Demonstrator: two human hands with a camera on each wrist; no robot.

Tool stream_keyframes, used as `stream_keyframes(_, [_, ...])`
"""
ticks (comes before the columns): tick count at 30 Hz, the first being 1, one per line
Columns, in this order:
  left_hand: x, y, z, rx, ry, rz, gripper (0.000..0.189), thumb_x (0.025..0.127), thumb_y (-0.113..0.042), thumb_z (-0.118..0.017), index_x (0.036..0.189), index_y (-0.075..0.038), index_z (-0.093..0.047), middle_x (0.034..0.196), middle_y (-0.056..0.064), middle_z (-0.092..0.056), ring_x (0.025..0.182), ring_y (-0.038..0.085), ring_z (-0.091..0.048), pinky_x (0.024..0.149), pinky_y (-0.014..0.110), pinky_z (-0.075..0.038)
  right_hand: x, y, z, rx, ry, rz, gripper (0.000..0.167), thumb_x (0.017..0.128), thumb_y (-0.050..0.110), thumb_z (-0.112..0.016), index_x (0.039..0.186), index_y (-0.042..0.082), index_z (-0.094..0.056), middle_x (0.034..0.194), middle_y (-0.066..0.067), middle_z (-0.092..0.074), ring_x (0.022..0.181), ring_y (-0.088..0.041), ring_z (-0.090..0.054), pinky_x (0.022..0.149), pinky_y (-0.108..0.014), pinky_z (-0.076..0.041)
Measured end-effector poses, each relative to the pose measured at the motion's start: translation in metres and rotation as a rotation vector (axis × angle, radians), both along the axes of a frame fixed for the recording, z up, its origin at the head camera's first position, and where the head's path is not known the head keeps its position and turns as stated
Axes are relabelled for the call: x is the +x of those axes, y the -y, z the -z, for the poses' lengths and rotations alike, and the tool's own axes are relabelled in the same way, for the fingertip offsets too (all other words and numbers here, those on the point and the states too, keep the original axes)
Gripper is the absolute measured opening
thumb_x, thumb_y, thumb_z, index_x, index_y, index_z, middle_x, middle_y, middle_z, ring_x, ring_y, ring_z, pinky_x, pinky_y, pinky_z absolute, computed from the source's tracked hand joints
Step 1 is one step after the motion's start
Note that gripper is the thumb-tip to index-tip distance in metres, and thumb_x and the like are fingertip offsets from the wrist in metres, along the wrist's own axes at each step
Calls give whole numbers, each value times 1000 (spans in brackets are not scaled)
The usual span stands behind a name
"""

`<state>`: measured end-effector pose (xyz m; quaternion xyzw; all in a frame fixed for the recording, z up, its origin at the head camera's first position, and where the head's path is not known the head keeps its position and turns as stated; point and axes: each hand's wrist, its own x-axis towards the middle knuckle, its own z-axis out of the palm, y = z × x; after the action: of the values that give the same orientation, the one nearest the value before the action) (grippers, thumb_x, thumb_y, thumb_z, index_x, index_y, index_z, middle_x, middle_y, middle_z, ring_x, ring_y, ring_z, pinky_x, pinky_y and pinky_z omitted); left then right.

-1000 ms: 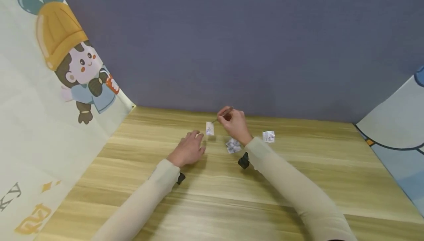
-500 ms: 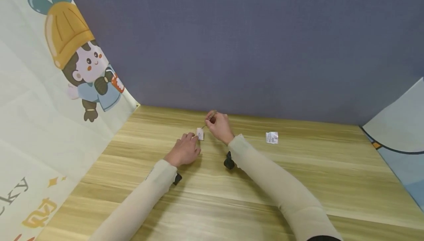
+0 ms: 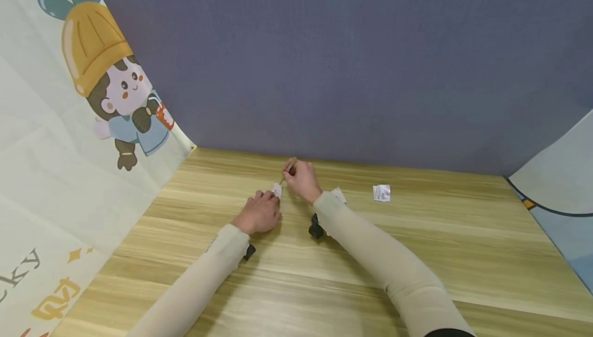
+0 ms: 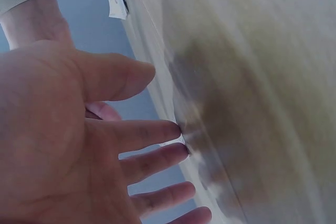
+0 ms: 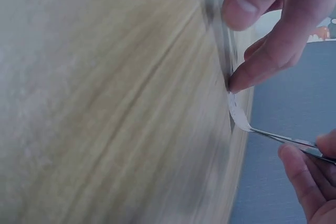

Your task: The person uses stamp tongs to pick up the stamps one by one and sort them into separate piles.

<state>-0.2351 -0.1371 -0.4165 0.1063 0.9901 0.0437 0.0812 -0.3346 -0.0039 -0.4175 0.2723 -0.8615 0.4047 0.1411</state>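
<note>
My right hand (image 3: 303,181) pinches a pair of metal tweezers (image 5: 286,139) between thumb and fingers. The tweezers' tips grip the far end of a small white printed slip (image 5: 239,116), whose end curves up off the table. My left hand (image 3: 259,212) lies just in front, its fingertips touching the slip's near end against the wood. In the left wrist view the fingers of that hand (image 4: 79,135) are spread and fairly straight, with nothing in the palm. The fingers hide part of the slip (image 3: 277,189) in the head view.
Another group of white printed pieces (image 3: 339,195) is partly covered by the right sleeve. Farther right lies a small overlapping stack of them (image 3: 382,193). A dark grey panel (image 3: 347,69) stands behind the wooden table (image 3: 417,234); a cartoon-printed sheet (image 3: 37,146) borders the left.
My right hand has moved left and slightly down with the tweezers and slip. The slip has gone from hanging above the table to lying at the left fingertips. The head view has shifted slightly.
</note>
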Motion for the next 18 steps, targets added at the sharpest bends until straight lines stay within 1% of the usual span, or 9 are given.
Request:
stream_keyframes(8, [0, 0, 0, 13, -18, 7, 53, 96, -36, -52, 135, -1, -48, 138, 14, -43, 123, 34, -38, 97, 50, -35, -2, -6, 2, 13, 17, 7, 8, 88, 7, -64, 82, 12, -66, 71, 4, -63, 61, -7, -58, 56, -21, -48])
stream_keyframes(11, [0, -1, 0, 17, -26, 8, 52, 95, -35, -53, 134, -1, -50, 136, 15, -44, 122, 34, -39, 97, 51, -36, -3, -9, 2, 13, 25, 9, 6, 87, 6, -65, 83, 11, -66, 71, 3, -64, 62, -7, -58, 56, -21, -48])
stream_keyframes(14, [-1, -1, 0, 22, -26, 4, 51, 96, -35, -53, 133, 0, -50, 136, 15, -44, 122, 33, -39, 97, 51, -35, -2, -14, 0, 6, 33, 14, 5, 87, 7, -65, 84, 10, -67, 70, 3, -63, 59, -7, -57, 54, -22, -47])
stream_keyframes(18, [-3, -4, -2, 47, -35, -14, 53, 96, -34, -52, 135, 2, -47, 141, 17, -38, 128, 33, -34, 101, 52, -32, -2, -24, -7, -3, 45, 21, 5, 88, 8, -64, 87, 8, -69, 69, 4, -62, 58, -8, -57, 52, -23, -47])
